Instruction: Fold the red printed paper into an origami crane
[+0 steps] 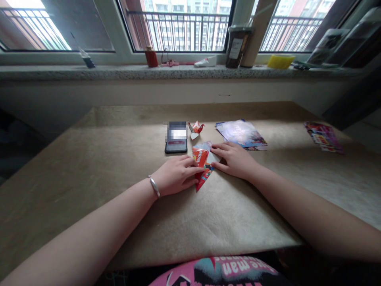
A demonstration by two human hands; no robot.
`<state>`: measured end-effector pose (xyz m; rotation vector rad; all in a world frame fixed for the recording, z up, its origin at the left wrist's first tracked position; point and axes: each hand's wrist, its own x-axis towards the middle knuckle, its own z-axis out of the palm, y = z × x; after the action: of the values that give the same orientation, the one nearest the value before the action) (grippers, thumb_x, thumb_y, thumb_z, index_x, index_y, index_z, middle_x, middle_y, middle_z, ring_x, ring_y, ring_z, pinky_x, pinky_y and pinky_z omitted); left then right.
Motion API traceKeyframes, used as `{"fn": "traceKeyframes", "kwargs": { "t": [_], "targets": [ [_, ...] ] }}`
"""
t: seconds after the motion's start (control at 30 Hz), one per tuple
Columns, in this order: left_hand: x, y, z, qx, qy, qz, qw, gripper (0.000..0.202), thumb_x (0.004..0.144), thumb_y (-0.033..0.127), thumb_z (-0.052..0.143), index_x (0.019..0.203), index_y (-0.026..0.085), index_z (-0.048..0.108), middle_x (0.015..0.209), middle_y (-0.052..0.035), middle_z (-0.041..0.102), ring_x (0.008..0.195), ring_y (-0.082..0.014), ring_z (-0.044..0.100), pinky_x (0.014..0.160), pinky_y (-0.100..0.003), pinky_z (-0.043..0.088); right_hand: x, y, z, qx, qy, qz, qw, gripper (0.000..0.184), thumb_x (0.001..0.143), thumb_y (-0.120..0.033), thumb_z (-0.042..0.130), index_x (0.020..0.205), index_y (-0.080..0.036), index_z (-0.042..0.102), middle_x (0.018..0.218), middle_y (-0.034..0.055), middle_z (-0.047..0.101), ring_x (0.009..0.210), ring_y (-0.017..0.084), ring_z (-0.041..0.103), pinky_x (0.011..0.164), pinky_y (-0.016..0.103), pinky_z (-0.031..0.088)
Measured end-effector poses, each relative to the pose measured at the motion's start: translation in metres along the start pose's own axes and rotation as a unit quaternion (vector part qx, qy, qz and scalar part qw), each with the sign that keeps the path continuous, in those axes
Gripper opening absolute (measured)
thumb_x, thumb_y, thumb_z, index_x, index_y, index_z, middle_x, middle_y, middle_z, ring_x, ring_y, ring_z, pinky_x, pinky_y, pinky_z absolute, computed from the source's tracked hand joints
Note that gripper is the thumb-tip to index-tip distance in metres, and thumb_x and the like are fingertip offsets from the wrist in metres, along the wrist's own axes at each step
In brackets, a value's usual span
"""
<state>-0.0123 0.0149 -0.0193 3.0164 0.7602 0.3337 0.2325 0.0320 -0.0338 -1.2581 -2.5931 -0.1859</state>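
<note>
A folded piece of red printed paper (202, 165) lies on the brown table (89, 190) in front of me. My left hand (175, 174), with a silver bracelet at the wrist, rests on its left side, fingertips pressing the paper. My right hand (233, 159) lies flat on its right edge, fingers stretched toward the left. Both hands hold the paper down against the table. A small finished folded paper figure (195, 129) in red and white stands just beyond.
A dark phone (176, 139) lies left of the small figure. A stack of colourful sheets (242, 134) sits to the right, another printed sheet (324, 137) further right. The windowsill (178, 71) behind holds a red cup, a jar, a yellow sponge.
</note>
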Motion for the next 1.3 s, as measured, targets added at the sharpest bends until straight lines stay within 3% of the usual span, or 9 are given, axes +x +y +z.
{"fn": "traceKeyframes", "kwargs": {
  "t": [0.17,0.27,0.4,0.6,0.8,0.97,1.13,1.3],
  "targets": [
    [-0.002,0.002,0.005,-0.015,-0.002,-0.054,0.998,0.036,0.085,0.032,0.052,0.12,0.025,0.055,0.135,-0.0072,0.042,0.124,-0.0251,0.039,0.103,-0.041,0.036,0.0,-0.001,0.0,0.021,0.005,0.001,1.0,0.049,0.085,-0.046,0.049,0.121,-0.013,0.057,0.126,0.0114,0.056,0.112,0.026,0.05,0.096,0.041,0.04],
    [-0.003,0.002,0.006,-0.027,-0.03,-0.071,0.997,0.041,0.084,0.036,0.052,0.124,0.025,0.052,0.144,-0.0061,0.032,0.132,-0.0245,0.029,0.108,-0.041,0.029,-0.001,-0.003,0.0,0.026,0.007,-0.008,1.0,0.047,0.084,-0.043,0.05,0.12,-0.013,0.057,0.125,0.0119,0.057,0.113,0.027,0.049,0.097,0.041,0.039],
    [-0.002,0.003,0.005,-0.029,-0.063,-0.081,0.994,0.055,0.083,0.046,0.052,0.133,0.026,0.042,0.145,-0.0057,0.034,0.134,-0.0241,0.028,0.111,-0.042,0.023,-0.002,-0.006,0.0,0.034,0.006,-0.006,0.999,0.045,0.085,-0.041,0.05,0.118,-0.012,0.057,0.123,0.0121,0.057,0.11,0.026,0.051,0.097,0.04,0.039],
    [-0.002,0.001,0.006,-0.02,-0.071,-0.075,0.994,0.065,0.082,0.051,0.051,0.139,0.026,0.033,0.148,-0.0054,0.027,0.134,-0.0245,0.027,0.111,-0.04,0.02,-0.002,-0.005,0.001,0.069,0.015,0.011,0.997,0.036,0.083,-0.038,0.052,0.111,-0.016,0.057,0.118,0.0092,0.06,0.107,0.024,0.053,0.095,0.04,0.04],
    [-0.004,0.0,0.009,-0.015,-0.08,-0.1,0.992,0.078,0.08,0.059,0.048,0.142,0.018,0.025,0.149,-0.0066,0.024,0.136,-0.0252,0.022,0.112,-0.038,0.018,-0.003,-0.004,-0.001,0.106,0.042,0.047,0.992,0.029,0.082,-0.036,0.054,0.104,-0.018,0.055,0.1,0.0076,0.066,0.099,0.024,0.057,0.103,0.047,0.028],
    [-0.004,0.004,0.005,-0.005,-0.1,-0.117,0.988,0.078,0.079,0.062,0.048,0.142,0.021,0.027,0.152,-0.0056,0.015,0.135,-0.0284,0.021,0.112,-0.04,0.02,-0.005,-0.002,-0.006,0.185,0.05,0.083,0.978,0.022,0.084,-0.035,0.051,0.098,-0.019,0.056,0.098,0.009,0.064,0.094,0.024,0.057,0.085,0.038,0.043],
    [-0.004,0.008,0.005,0.0,-0.099,-0.129,0.987,0.077,0.08,0.063,0.046,0.142,0.021,0.027,0.151,-0.0055,0.019,0.132,-0.03,0.024,0.111,-0.042,0.022,-0.006,0.002,-0.011,0.225,0.035,0.065,0.971,0.022,0.088,-0.035,0.043,0.088,-0.019,0.057,0.091,0.0074,0.064,0.087,0.021,0.057,0.081,0.035,0.042],
    [-0.002,0.018,0.007,0.005,-0.08,-0.158,0.984,0.074,0.082,0.061,0.043,0.14,0.017,0.03,0.15,-0.0121,0.017,0.133,-0.0339,0.024,0.11,-0.045,0.022,-0.004,0.003,-0.015,0.218,0.029,0.053,0.974,0.021,0.087,-0.032,0.044,0.075,-0.019,0.056,0.086,0.0065,0.066,0.083,0.02,0.057,0.077,0.034,0.043]
  ]
}}
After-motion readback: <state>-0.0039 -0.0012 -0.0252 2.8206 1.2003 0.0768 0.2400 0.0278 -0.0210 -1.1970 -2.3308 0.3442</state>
